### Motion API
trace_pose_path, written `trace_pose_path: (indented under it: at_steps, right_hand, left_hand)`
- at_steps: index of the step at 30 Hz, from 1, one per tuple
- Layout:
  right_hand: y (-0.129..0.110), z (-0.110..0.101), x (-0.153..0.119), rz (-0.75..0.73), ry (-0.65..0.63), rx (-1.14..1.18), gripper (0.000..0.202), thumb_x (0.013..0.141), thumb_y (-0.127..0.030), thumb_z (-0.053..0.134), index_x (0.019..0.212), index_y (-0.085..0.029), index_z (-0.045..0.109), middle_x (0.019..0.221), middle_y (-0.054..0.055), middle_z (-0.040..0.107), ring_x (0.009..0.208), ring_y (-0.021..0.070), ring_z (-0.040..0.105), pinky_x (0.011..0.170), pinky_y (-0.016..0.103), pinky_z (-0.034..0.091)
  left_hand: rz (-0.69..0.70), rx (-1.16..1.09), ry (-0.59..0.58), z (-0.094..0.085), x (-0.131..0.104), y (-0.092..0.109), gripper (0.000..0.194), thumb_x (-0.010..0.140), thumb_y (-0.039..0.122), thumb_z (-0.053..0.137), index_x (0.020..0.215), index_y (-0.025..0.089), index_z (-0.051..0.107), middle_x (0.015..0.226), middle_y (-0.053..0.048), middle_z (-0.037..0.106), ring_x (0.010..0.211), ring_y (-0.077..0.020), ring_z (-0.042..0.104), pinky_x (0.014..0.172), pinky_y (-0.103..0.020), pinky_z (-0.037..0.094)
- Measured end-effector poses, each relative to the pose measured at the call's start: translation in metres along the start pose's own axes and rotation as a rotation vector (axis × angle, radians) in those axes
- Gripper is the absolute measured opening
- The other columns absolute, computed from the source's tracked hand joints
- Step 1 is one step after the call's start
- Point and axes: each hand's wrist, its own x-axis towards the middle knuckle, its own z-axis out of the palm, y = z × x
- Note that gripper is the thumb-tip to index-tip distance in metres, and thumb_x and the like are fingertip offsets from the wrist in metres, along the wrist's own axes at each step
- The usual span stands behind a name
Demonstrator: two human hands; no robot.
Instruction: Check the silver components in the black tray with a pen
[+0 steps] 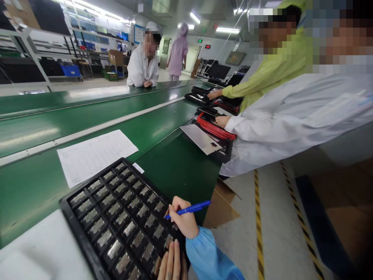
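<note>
A blue pen (190,209) is gripped in my right hand (184,221), fingers closed round it and a blue sleeve (212,252) behind. That hand is over the right edge of a black compartment tray (96,249). Small silvery metal parts (113,249) sit in the tray's pockets, one to a pocket. My left hand (171,264) shows at the bottom of the view, its fingers stretched out over the tray's near right part; the rest of it is cut off. A printed paper sheet (97,157) lies beyond the tray, and a small white label (138,168) is at its far edge.
The green bench (166,163) runs away from me. At left is a white surface (43,249). Co-workers at right handle black trays with red pieces (214,126); a flat grey panel (201,138) lies there. Another person leans on the far side. Cardboard (223,206) stands below the bench edge.
</note>
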Motion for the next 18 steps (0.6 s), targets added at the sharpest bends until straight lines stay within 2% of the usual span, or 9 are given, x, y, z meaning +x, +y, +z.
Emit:
trace_pose_path:
  at_steps: [3, 8, 13, 18]
  right_hand:
    - [-0.002, 0.0, 0.001, -0.022, 0.007, -0.029, 0.03, 0.074, -0.018, 0.051, 0.052, -0.022, 0.03, 0.044, -0.006, 0.037, 0.039, 0.0101, 0.039, 0.043, 0.023, 0.027]
    - [-0.003, 0.001, 0.003, -0.042, 0.047, -0.004, 0.031, 0.071, -0.016, 0.051, 0.051, -0.022, 0.029, 0.044, -0.007, 0.034, 0.039, 0.0086, 0.035, 0.042, 0.022, 0.026]
    - [-0.004, -0.005, -0.004, -0.027, 0.152, 0.114, 0.031, 0.082, -0.022, 0.041, 0.057, -0.024, 0.023, 0.045, -0.01, 0.031, 0.032, 0.0072, 0.03, 0.035, 0.02, 0.026]
    - [-0.005, -0.014, -0.019, -0.04, 0.181, 0.085, 0.033, 0.083, -0.022, 0.046, 0.056, -0.024, 0.026, 0.045, -0.009, 0.033, 0.034, 0.008, 0.034, 0.038, 0.02, 0.031]
  left_hand:
    - [0.065, 0.004, -0.11, -0.005, 0.002, -0.003, 0.037, 0.085, 0.001, 0.036, 0.071, 0.014, 0.067, 0.082, -0.005, 0.071, 0.12, -0.0209, 0.046, 0.108, -0.031, 0.031]
    - [0.021, -0.007, -0.044, -0.005, 0.005, -0.003, 0.041, 0.088, 0.003, 0.032, 0.069, 0.014, 0.066, 0.079, -0.007, 0.071, 0.117, -0.0197, 0.049, 0.105, -0.03, 0.034]
    - [0.059, 0.0, -0.072, -0.005, 0.005, -0.006, 0.039, 0.088, 0.003, 0.034, 0.07, 0.015, 0.066, 0.081, -0.006, 0.071, 0.117, -0.0207, 0.049, 0.106, -0.031, 0.034]
    - [0.077, 0.016, -0.121, -0.009, 0.009, -0.009, 0.039, 0.089, 0.003, 0.033, 0.071, 0.014, 0.066, 0.081, -0.005, 0.071, 0.12, -0.0205, 0.045, 0.108, -0.031, 0.031]
